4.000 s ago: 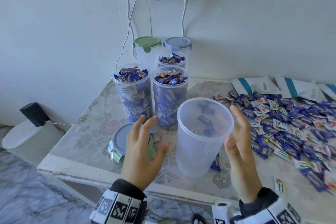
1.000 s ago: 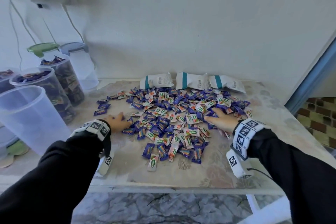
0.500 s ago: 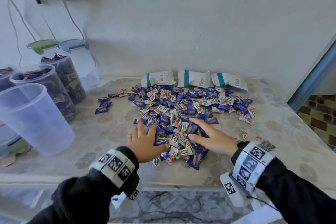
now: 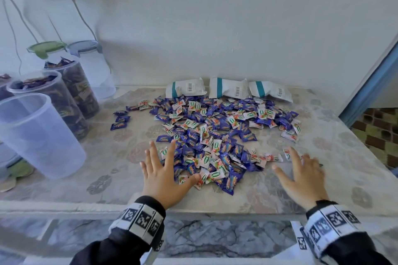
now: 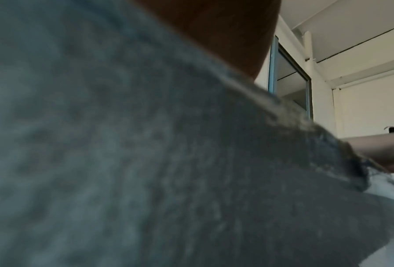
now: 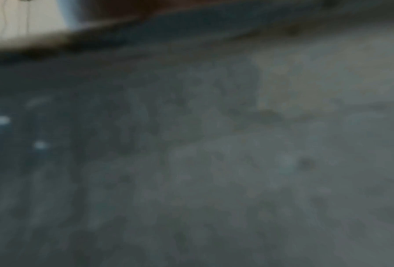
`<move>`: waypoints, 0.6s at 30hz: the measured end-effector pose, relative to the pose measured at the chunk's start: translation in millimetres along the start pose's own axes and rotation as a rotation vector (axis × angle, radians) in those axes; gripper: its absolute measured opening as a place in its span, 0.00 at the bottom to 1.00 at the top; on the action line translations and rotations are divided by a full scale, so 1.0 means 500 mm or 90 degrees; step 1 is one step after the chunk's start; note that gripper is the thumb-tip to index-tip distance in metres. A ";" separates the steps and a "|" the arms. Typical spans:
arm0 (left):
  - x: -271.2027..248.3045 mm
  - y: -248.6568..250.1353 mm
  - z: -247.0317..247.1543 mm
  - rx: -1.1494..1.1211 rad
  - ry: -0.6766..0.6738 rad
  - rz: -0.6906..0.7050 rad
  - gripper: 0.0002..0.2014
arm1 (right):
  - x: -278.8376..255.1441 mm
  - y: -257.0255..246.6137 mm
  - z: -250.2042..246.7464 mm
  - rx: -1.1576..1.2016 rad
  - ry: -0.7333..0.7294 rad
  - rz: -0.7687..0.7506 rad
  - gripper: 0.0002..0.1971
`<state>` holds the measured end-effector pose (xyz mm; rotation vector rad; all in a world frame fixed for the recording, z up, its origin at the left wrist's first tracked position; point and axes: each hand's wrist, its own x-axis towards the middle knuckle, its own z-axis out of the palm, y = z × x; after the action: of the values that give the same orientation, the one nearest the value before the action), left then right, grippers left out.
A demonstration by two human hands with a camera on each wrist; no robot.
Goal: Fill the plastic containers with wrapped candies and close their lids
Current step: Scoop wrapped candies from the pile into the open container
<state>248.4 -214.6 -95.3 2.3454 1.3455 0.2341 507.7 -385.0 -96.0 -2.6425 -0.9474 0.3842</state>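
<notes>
**Two flat hands at a loose candy pile, with the table edge close behind**

The left hand (image 4: 160,180) lies flat with fingers spread, its thumb and fingertips touching the near-left edge of the candies (image 4: 215,135); it holds nothing. The right hand (image 4: 301,180) is also spread flat on the tablecloth (image 4: 112,170), just beside a few stray pieces at the pile's right, and grips nothing. Both wrist views are dark and blurred and add little.

The heap spreads across the middle of the table, its long axis running from the near edge back toward the three white bags (image 4: 228,90) by the wall. The single pieces point every way.

The main risk, as I judge it, is spillage. The near end of the pile sits close to the table's front edge, so a quick sweep toward the body could push candies onto the floor. The wrappers look slick, so a big scoop may shed pieces on the way to the empty container (image 4: 41,135), which stands upright, mouth up, well to the left beside the filled containers (image 4: 64,101). A careless forearm could tip it.
</notes>
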 end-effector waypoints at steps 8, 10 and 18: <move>0.006 0.011 0.049 0.106 -0.021 0.060 0.57 | -0.024 -0.101 0.077 0.161 -0.058 -0.247 0.44; 0.010 0.006 0.052 0.108 -0.005 0.058 0.55 | -0.032 -0.124 0.087 0.189 -0.056 -0.276 0.44; 0.011 0.017 0.042 0.089 0.006 -0.011 0.44 | -0.031 -0.172 0.093 -0.054 -0.068 -0.260 0.52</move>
<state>265.4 -219.6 -110.7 2.4480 1.4290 0.1508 431.4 -322.8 -104.4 -2.4327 -1.5282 0.3936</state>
